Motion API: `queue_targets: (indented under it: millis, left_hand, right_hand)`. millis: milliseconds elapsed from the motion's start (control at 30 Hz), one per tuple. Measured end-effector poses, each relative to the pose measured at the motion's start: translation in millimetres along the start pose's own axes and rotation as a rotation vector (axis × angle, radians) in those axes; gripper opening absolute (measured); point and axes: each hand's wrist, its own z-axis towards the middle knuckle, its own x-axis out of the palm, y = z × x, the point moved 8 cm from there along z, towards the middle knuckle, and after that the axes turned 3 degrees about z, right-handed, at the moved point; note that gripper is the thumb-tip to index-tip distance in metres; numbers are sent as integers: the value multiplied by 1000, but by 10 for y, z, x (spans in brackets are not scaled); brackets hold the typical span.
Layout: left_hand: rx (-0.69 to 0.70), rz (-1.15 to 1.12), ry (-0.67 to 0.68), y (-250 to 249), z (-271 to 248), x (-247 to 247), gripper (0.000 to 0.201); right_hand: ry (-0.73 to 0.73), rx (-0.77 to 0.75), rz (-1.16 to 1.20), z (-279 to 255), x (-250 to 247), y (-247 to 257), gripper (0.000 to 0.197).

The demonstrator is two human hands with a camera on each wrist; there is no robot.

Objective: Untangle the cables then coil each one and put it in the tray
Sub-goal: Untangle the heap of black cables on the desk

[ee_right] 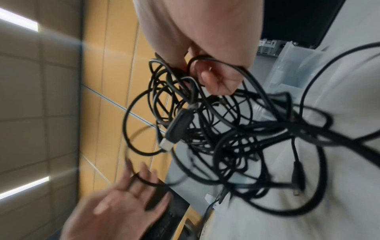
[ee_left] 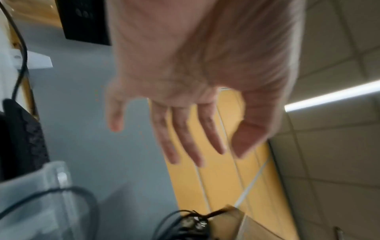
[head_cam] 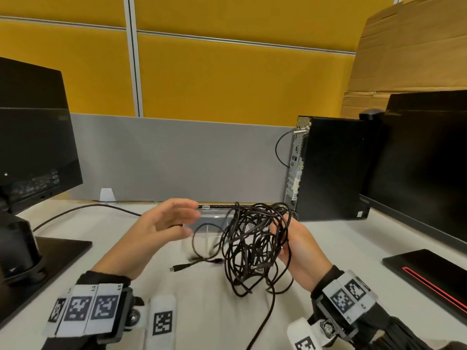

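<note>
Right hand (head_cam: 295, 245): gripping the upper part of the cable bundle, fingers curled round several strands; raised above the desk, palm turned toward the left; in the right wrist view, thumb and fingers (ee_right: 218, 81) closed over a few black loops.

Left hand (head_cam: 161, 224): open, fingers spread and straight, holding nothing; hovering just left of the bundle, in front of the tray; blurred in every view; four fingers and a thumb shown apart in the left wrist view (ee_left: 185, 91).

Cable bundle (head_cam: 255, 243): one knotted mass of thin black cables, lifted by its top with the lower loops hanging down to the desk; number of separate cables in it impossible to count; none coiled, none in the tray.

Loose ends: one plug (head_cam: 180, 267) lying on the desk left of the bundle; one strand trailing off the bottom edge of the head view; one USB-style plug (ee_right: 170, 138) hanging out of the knot in the right wrist view.

Tray (head_cam: 214, 217): one, clear plastic, on the desk behind the hands and the bundle, near the grey divider; partly hidden by both.

Desk (head_cam: 217, 311): one, pale top.

Monitors: two, both dark; one at the left (head_cam: 32, 137), one at the right (head_cam: 427, 157).

Computer tower (head_cam: 331, 168): one, black, upright, between the tray and the right monitor.

Wrist bands: marked white straps on both wrists.
</note>
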Motion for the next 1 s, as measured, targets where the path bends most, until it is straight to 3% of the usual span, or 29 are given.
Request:
queue_targets:
  millis: [100,167,233,333,367,433,500,600,700,767,867,933,1000]
  left_hand:
    - [-19,21,233,-64,-65,355,48]
    - [-104,62,318,-2,-95,546,35]
    - [-123,111,227,82,-42,526,17]
    - [9,421,-118,46,27,210,5]
    - [-13,460,-110,66,25,206,7]
    - [-163,474,95,259,14,375,22]
    - [-238,435,231,354,-29,526,24]
    - [-251,276,167,330,-10,486,23]
    - [-251,202,100,297,-7,435,24]
    - [-188,271,34,231,10,398,25]
    - [-161,117,-10,190,34,374,28]
    - [-184,-46,23,166,24,409,28]
    - [-171,-93,68,119,4,468,24]
  right_hand:
    - [-3,8,-59,16,14,-107,22]
    - [21,19,-119,-3,71,-146,21]
    - [43,26,-130,-31,102,-145,22]
    - [63,37,-32,-95,119,-100,20]
    - [67,43,-7,-113,124,-87,20]
    - [99,39,-3,-156,187,-53,20]
    - [137,35,5,-170,256,-34,24]
    - [111,71,-40,-92,176,-84,20]
    - [-78,81,-246,31,-98,-70,15]
    - [-190,-56,-355,53,-161,145,17]
    - [-196,-481,-517,-84,127,649,24]
    - [-61,-688,-739,-243,525,843,19]
    - [188,-699,-1055,-311,942,752,25]
